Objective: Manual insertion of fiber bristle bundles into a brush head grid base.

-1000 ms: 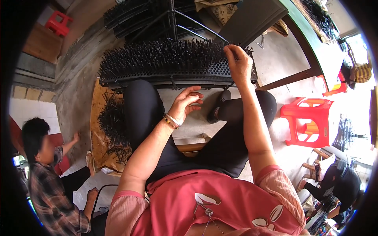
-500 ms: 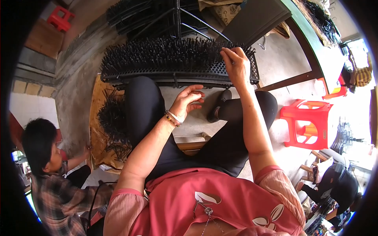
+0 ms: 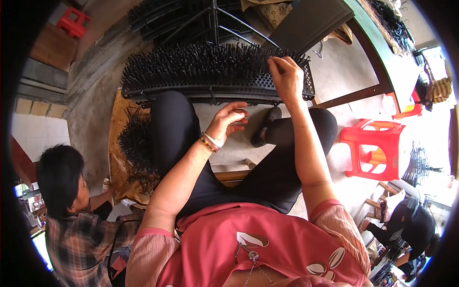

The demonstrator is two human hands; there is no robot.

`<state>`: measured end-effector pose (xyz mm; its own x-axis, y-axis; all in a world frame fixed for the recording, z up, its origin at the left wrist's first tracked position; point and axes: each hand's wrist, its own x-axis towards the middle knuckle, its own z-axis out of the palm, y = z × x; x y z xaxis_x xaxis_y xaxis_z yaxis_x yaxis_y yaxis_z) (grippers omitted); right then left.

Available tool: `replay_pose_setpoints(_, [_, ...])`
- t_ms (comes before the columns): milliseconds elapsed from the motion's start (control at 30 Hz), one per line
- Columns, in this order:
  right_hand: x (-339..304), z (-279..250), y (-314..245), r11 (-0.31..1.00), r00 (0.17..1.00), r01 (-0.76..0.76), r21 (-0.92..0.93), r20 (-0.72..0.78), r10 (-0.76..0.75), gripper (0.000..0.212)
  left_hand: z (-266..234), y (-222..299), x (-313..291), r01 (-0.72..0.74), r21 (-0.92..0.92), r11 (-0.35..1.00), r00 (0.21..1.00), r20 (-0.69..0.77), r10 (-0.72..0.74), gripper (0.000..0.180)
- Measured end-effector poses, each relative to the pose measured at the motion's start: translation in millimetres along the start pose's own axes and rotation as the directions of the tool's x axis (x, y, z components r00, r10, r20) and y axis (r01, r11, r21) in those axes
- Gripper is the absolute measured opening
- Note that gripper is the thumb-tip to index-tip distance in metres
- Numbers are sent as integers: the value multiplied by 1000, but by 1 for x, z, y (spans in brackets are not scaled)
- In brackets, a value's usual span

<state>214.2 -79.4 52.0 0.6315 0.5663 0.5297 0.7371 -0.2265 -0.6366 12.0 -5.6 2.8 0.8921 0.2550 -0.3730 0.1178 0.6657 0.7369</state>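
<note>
In front of my knees stands a long black perforated rack (image 3: 239, 88), its holes packed with thin black rods (image 3: 191, 64) standing upright. Bare holes show toward its right end and along the near edge. Over that right part is my right hand (image 3: 288, 79), thumb and forefinger pinched together close to the rods. Whatever is between those fingertips blends into the dark background. My left hand (image 3: 227, 123) hovers above the gap between my thighs, fingers loosely curled and apart, with nothing visible in it. Bracelets circle the left wrist.
A pile of loose black rods (image 3: 136, 143) lies on a brown sheet (image 3: 117, 165) to my left, by a person in a checked shirt (image 3: 79, 239). A red stool (image 3: 373, 148) stands right, below a green-topped table (image 3: 382, 57). More loaded racks (image 3: 167, 24) sit behind.
My right hand has barely shifted at the rack, and my left hand stays in place. The rack appears slightly tilted or shifted. The person at left has leaned toward the brown sheet.
</note>
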Motion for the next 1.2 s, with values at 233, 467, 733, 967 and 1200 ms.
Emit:
replay_pose_setpoints(233, [4,-6,7,991,989,134,-5,70,-133,14,1,0,0,-3,2,1000,1000,-6,3,37])
replay_pose_setpoints(467, [3,-6,2,999,993,30,-33,112,-26,14,-1,-2,2,-11,22,1000,1000,0,10,38])
replay_pose_setpoints(733, [8,-8,1,990,970,134,35,201,-138,12,-3,-4,3,9,31,999,1000,-1,-9,37])
replay_pose_setpoints(967, [8,-8,5,990,969,119,74,208,-132,11,-4,-6,4,12,24,1000,1000,7,-12,37])
replay_pose_setpoints(1200, [6,-2,7,995,978,92,-24,192,-86,11,-5,-7,5,21,34,999,1000,11,-22,36])
